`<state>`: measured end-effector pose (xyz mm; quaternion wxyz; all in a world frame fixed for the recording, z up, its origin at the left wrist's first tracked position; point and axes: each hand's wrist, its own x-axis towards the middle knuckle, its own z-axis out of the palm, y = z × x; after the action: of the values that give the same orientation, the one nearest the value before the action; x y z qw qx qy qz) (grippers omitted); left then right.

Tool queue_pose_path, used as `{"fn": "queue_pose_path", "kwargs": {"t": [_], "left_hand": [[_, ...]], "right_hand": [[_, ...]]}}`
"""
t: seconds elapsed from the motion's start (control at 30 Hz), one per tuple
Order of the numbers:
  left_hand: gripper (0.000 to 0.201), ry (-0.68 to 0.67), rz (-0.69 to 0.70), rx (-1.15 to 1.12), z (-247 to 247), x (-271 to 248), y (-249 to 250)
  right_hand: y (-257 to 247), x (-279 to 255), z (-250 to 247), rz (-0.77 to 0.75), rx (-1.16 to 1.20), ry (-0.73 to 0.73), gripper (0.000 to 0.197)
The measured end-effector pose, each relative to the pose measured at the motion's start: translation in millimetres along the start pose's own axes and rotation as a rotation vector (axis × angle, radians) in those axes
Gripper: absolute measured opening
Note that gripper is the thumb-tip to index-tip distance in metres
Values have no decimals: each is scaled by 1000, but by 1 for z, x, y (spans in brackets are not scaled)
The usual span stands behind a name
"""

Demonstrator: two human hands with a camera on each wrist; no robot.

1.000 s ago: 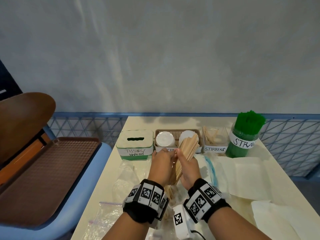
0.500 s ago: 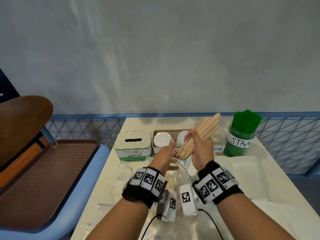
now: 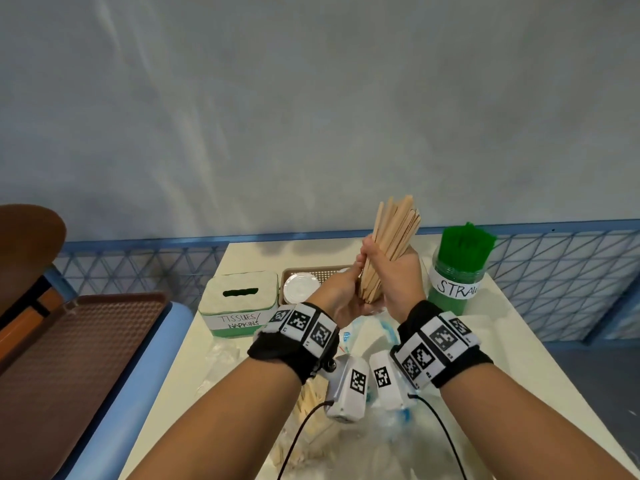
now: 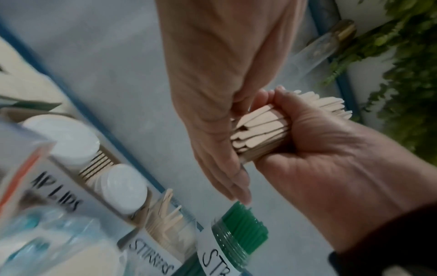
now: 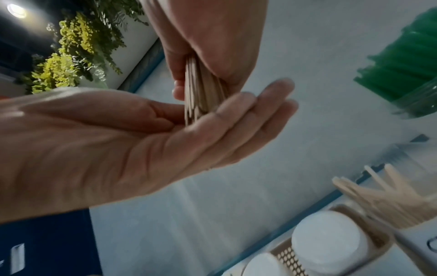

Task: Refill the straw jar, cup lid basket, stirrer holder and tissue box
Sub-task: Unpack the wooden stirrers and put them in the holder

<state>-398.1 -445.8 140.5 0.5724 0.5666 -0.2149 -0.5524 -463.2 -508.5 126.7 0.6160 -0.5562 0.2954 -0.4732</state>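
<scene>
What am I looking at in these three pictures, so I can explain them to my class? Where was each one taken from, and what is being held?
There is no machine here: a person is working with bare hands. One picture is taken from the person's head, looking down. The other two are taken from the wrists, each looking along that hand.

On the table stand a tissue box, a basket of white cup lids, a stirrer holder and a jar of green straws.

The right hand grips a bundle of wooden stirrers, held nearly upright. The left hand lies open beneath it, with the stick ends against its palm.
</scene>
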Motion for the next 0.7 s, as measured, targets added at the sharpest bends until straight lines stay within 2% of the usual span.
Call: {"fn": "queue_pose_path", "kwargs": {"t": [0.07, 0.13, 0.23, 0.33, 0.47, 0.6, 0.7], "left_hand": [[47, 53, 33, 128, 7, 13, 8], [43, 118, 128, 310, 13, 33, 16], [48, 209, 273, 759, 19, 66, 25], [58, 256, 346, 1088, 22, 97, 24], [75, 225, 317, 1239, 23, 138, 8], [107, 165, 237, 1347, 17, 176, -15], [123, 139, 189, 1446, 9, 199, -31]], "right_hand": [[-7, 18, -11, -31, -28, 21, 33], [-13, 39, -23, -53, -42, 57, 26], [-12, 69, -38, -65, -85, 108, 16], [9, 93, -48, -25, -171, 130, 29], [50, 120, -58, 40, -223, 157, 31], [89, 140, -67, 112, -275, 147, 31], [112, 148, -73, 146, -461, 86, 34]]}}
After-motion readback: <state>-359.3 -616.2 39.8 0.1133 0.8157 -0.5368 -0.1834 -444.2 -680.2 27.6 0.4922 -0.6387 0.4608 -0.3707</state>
